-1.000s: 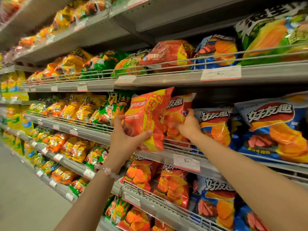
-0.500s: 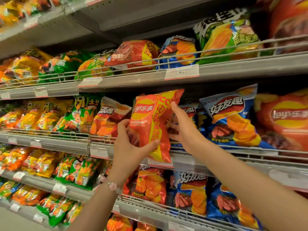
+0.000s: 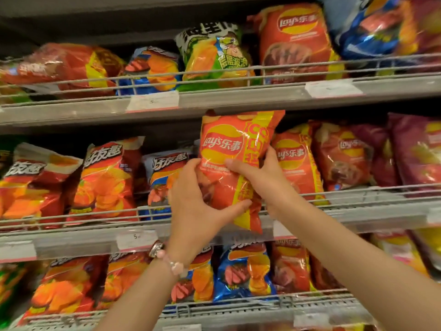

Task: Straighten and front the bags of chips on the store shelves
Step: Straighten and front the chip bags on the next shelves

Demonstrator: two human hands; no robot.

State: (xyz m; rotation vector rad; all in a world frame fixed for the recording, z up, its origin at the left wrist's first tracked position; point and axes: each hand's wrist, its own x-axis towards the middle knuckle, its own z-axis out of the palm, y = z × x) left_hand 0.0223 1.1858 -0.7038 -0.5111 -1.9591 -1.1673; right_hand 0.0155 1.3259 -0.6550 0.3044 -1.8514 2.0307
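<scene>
Two hands hold one orange Lay's bag (image 3: 235, 149) up in front of the middle shelf (image 3: 78, 237). The left hand (image 3: 198, 199) grips the bag low down on its left side, with the thumb across the bottom front and the fingers curled up along the left edge. The right hand (image 3: 259, 173) grips the bag's right side, with the thumb lying across the front and the fingers wrapped round behind. The bag stands almost straight up, its front facing out, and its bottom hangs down over the wire rail (image 3: 358, 193) of the shelf. Just to the right of the right hand sits another orange Lay's bag (image 3: 294, 163), and past that a dark red bag (image 3: 343, 158). Just to the left of the left hand is a blue and orange bag (image 3: 164, 177), partly hidden behind the fingers. A pink bead bracelet (image 3: 175, 267) is on the left wrist. Above both hands, a white price tag (image 3: 152, 101) sticks to the edge of the upper shelf (image 3: 238, 101).
</scene>
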